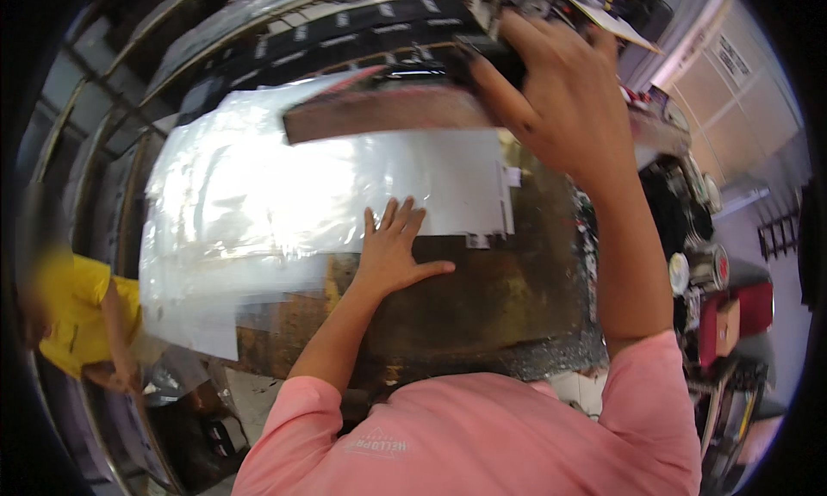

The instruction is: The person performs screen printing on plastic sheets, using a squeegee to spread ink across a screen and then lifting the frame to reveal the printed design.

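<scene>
My left hand [395, 248] lies flat with spread fingers near the front edge of a stack of shiny clear plastic sheets [284, 186]. Its thumb points right over the brown worktable [448, 311]. My right hand [564, 96] is higher up and to the right, with fingers curled and the thumb over a dark part of a wooden-edged frame [388, 115]. That frame looks like a screen-printing frame, with a dark, glossy inside and red marks. It is blurred and sits above the sheets. What lies under my right fingers is partly hidden.
A person in a yellow shirt [73, 315] is at the left beside metal racks [82, 195]. Black material with white marks [336, 35] lies at the back. On the right are cans [708, 268], a red chair [751, 311] and a pale door [732, 74].
</scene>
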Demonstrator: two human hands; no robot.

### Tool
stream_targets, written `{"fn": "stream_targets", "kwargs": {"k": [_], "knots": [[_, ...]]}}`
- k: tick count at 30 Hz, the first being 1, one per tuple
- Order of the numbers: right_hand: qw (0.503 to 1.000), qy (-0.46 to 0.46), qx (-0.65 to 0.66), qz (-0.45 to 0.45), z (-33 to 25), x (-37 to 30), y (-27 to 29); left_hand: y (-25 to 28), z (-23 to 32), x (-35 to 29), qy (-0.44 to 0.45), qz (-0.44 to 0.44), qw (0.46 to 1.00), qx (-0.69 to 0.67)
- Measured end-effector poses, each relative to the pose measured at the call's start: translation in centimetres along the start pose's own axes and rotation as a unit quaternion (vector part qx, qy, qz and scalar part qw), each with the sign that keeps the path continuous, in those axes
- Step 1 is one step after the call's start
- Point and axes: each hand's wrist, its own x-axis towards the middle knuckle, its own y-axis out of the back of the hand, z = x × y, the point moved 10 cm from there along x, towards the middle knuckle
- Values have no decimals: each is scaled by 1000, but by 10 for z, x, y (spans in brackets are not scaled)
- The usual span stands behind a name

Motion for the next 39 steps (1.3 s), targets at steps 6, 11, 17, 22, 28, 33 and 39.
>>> {"fn": "stream_targets", "kwargs": {"k": [6,11,17,22,28,33,39], "knots": [[995,-24,44,-91,5,8,-4,-29,88,43,-93,46,992,-66],[996,-23,0,-89,12,8,-3,-28,102,40,-110,50,991,-52],[995,-26,5,-93,13,11,-3,-28,101,37,-115,46,991,-47],[997,-22,11,-74,10,13,2,-12,97,32,-106,80,989,-63],[996,-13,28,-81,-6,-25,-9,120,-47,-22,87,331,711,-614],[958,8,78,-276,-10,-136,-84,87,-29,-69,194,172,807,-531],[947,1,54,-317,-35,-221,-136,38,-46,-104,182,161,960,-136]]}}
